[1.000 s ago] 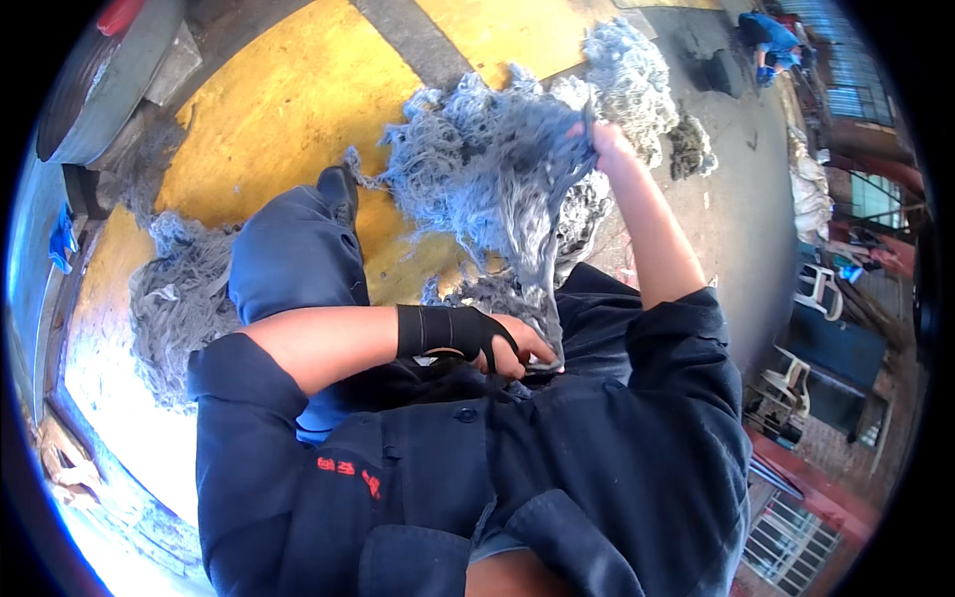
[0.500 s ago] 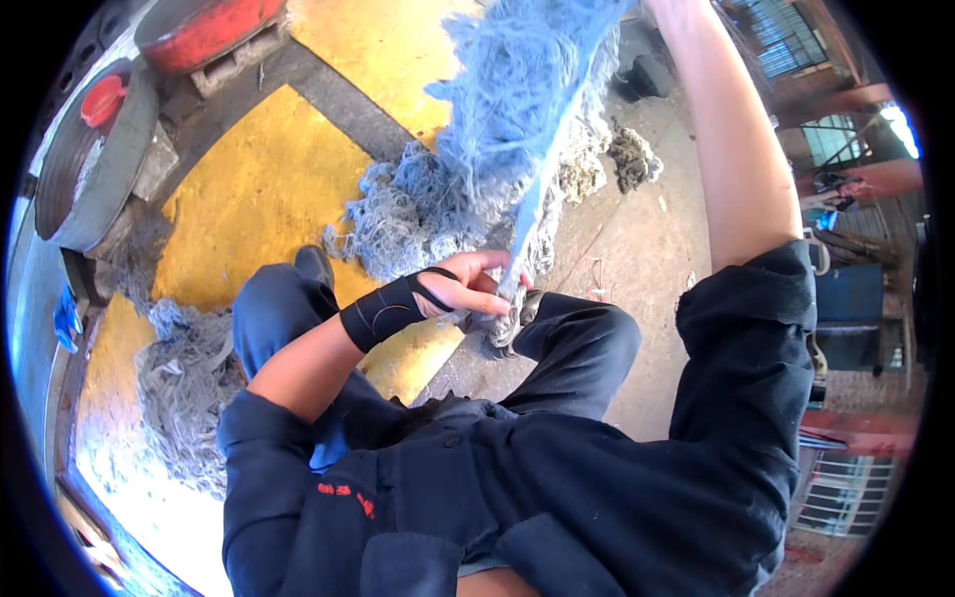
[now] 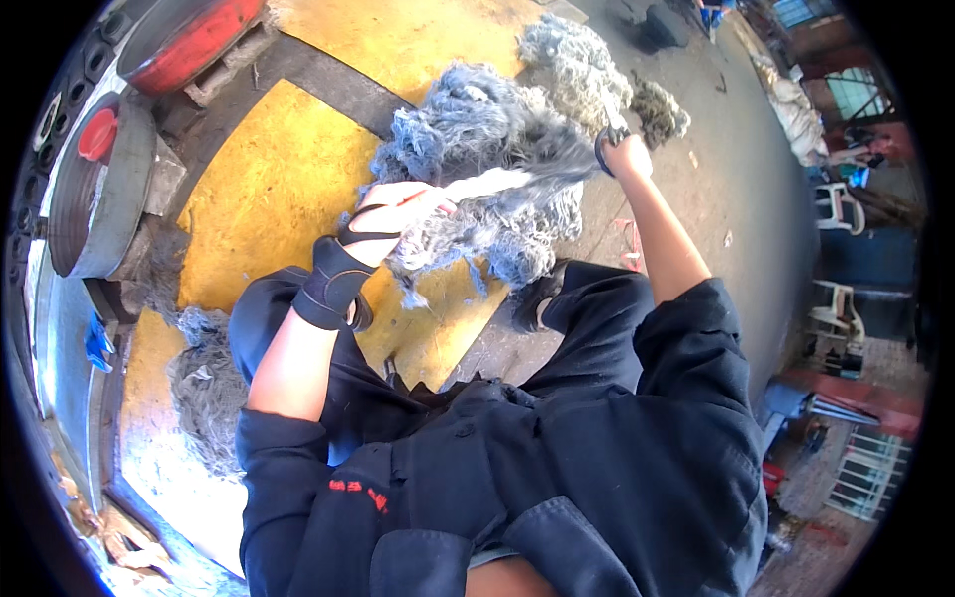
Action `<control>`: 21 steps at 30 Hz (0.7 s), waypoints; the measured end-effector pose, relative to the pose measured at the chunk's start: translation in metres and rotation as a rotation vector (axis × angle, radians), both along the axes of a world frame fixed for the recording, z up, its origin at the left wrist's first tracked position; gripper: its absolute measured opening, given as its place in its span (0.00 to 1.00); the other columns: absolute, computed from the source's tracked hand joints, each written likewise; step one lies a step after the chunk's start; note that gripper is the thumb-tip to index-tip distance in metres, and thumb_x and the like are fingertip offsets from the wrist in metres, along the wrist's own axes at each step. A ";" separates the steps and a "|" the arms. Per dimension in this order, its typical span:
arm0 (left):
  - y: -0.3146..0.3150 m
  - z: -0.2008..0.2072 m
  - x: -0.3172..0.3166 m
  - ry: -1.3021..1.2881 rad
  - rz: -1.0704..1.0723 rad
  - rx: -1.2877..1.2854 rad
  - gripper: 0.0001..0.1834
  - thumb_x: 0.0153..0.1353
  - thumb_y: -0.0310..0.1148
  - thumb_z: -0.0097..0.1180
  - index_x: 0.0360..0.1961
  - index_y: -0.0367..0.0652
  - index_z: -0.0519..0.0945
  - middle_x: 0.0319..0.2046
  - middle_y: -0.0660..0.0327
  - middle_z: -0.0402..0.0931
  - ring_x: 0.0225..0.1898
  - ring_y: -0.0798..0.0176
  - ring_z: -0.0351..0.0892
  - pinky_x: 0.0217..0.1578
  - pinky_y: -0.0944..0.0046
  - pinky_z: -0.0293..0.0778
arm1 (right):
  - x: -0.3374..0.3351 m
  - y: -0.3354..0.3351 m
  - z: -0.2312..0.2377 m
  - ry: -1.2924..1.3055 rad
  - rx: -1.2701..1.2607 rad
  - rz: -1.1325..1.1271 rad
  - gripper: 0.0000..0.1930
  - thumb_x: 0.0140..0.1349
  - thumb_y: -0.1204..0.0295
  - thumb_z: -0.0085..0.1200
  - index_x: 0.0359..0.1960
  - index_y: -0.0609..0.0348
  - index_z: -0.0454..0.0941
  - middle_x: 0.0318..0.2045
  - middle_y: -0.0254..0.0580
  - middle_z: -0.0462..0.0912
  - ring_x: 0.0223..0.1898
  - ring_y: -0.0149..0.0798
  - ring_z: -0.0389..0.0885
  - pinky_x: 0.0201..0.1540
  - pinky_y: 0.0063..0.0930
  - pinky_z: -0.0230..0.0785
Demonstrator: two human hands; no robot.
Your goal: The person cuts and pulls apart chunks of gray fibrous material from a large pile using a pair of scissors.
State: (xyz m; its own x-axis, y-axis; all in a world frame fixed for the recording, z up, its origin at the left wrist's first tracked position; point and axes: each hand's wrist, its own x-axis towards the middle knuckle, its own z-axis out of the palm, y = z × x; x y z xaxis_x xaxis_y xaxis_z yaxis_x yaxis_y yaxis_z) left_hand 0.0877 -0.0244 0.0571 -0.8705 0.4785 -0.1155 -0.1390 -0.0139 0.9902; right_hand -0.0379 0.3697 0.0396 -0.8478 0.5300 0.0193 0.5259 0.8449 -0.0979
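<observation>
My left hand (image 3: 398, 209), in a black wrist brace, is closed on a pale end of tangled blue-grey yarn (image 3: 477, 109). From there a stretched band of yarn (image 3: 497, 183), smeared by motion, runs to my right hand (image 3: 629, 156), which is closed at its far end. A dark loop (image 3: 602, 149) shows at the right fingers; whether it is a handle or a strap I cannot make out. Below the band, the loose heap lies on the floor in front of my feet. Whiter yarn (image 3: 572, 60) and a small brownish tuft (image 3: 659, 114) lie beyond.
Yellow sheets (image 3: 279, 169) cover part of the floor. To the left stand a round metal tub (image 3: 119, 219) with a red bowl (image 3: 97, 134) and a red drum (image 3: 199, 45) on blocks. Another grey yarn heap (image 3: 204, 388) lies by my left leg. White chairs (image 3: 841, 207) stand at right.
My right hand has come down from the top edge to beside the heap, lowering the raised yarn. My left hand has moved left and farther away, still closed on yarn.
</observation>
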 end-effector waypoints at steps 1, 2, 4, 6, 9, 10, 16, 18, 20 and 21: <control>0.000 0.001 0.001 -0.014 0.018 -0.008 0.14 0.63 0.35 0.48 0.36 0.34 0.80 0.36 0.59 0.79 0.42 0.67 0.74 0.48 0.69 0.66 | 0.013 0.011 -0.023 -0.001 -0.063 0.020 0.30 0.46 0.47 0.59 0.32 0.70 0.78 0.32 0.58 0.80 0.40 0.52 0.80 0.43 0.39 0.72; -0.001 0.004 -0.001 -0.019 0.007 -0.054 0.15 0.63 0.36 0.48 0.35 0.33 0.80 0.36 0.60 0.78 0.42 0.67 0.74 0.48 0.68 0.65 | 0.027 0.016 -0.037 0.005 -0.129 0.038 0.31 0.46 0.46 0.58 0.27 0.71 0.79 0.26 0.60 0.80 0.36 0.55 0.81 0.40 0.41 0.71; 0.001 0.009 0.000 -0.064 0.028 -0.003 0.15 0.64 0.37 0.48 0.36 0.34 0.79 0.35 0.60 0.78 0.40 0.67 0.74 0.45 0.69 0.66 | 0.045 0.024 -0.063 0.020 -0.447 0.034 0.21 0.48 0.53 0.63 0.20 0.62 0.78 0.22 0.48 0.82 0.26 0.35 0.81 0.29 0.28 0.71; -0.002 0.014 0.004 -0.178 0.071 0.033 0.15 0.64 0.37 0.48 0.36 0.34 0.79 0.34 0.61 0.78 0.35 0.70 0.74 0.38 0.72 0.67 | 0.060 -0.023 -0.040 0.072 -0.651 0.097 0.17 0.49 0.60 0.65 0.28 0.62 0.78 0.27 0.44 0.83 0.29 0.27 0.79 0.28 0.21 0.69; 0.008 0.033 0.008 -0.298 0.084 0.025 0.16 0.64 0.38 0.48 0.37 0.35 0.79 0.31 0.63 0.78 0.25 0.76 0.70 0.26 0.76 0.64 | 0.087 -0.061 -0.013 0.223 -1.290 0.364 0.22 0.45 0.63 0.68 0.38 0.63 0.76 0.32 0.38 0.80 0.33 0.29 0.77 0.35 0.23 0.68; 0.014 0.039 0.008 -0.338 0.085 0.004 0.16 0.64 0.39 0.48 0.38 0.35 0.79 0.29 0.64 0.78 0.21 0.78 0.68 0.22 0.78 0.62 | 0.093 -0.068 -0.009 0.233 -1.408 0.418 0.24 0.43 0.63 0.70 0.39 0.63 0.76 0.32 0.36 0.79 0.33 0.30 0.76 0.36 0.24 0.68; 0.033 0.065 0.007 -0.307 0.071 -0.046 0.19 0.64 0.41 0.49 0.41 0.34 0.79 0.27 0.65 0.78 0.15 0.81 0.64 0.16 0.79 0.58 | 0.072 -0.110 -0.022 0.007 -1.281 0.874 0.26 0.43 0.63 0.71 0.44 0.56 0.75 0.32 0.32 0.79 0.34 0.27 0.72 0.41 0.23 0.64; 0.031 0.072 0.004 -0.262 0.096 -0.148 0.19 0.64 0.41 0.49 0.41 0.33 0.79 0.28 0.63 0.79 0.15 0.81 0.64 0.17 0.79 0.59 | 0.070 -0.111 -0.002 -0.071 -1.266 0.868 0.20 0.45 0.66 0.69 0.38 0.58 0.75 0.30 0.33 0.80 0.33 0.27 0.73 0.38 0.24 0.65; 0.033 0.082 -0.005 -0.215 0.079 -0.181 0.17 0.63 0.38 0.52 0.42 0.33 0.79 0.32 0.61 0.80 0.18 0.79 0.67 0.21 0.79 0.64 | 0.060 -0.098 0.005 0.127 -1.319 0.843 0.09 0.52 0.74 0.59 0.34 0.61 0.73 0.28 0.33 0.80 0.32 0.30 0.77 0.37 0.26 0.69; 0.031 0.082 -0.009 -0.127 0.089 -0.249 0.16 0.62 0.37 0.53 0.42 0.34 0.79 0.33 0.61 0.80 0.20 0.79 0.68 0.23 0.79 0.65 | 0.061 -0.090 0.019 0.168 -1.387 0.798 0.09 0.53 0.73 0.58 0.34 0.62 0.73 0.29 0.34 0.81 0.33 0.30 0.78 0.39 0.28 0.69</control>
State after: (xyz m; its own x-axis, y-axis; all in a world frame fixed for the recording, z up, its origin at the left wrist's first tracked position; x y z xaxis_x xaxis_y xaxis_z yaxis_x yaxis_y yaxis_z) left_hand 0.0788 0.0067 0.1395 -0.8789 0.3438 -0.3308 -0.2714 0.2100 0.9393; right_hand 0.0230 0.2797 0.0585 -0.9404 -0.3376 0.0415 -0.0792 0.0987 -0.9920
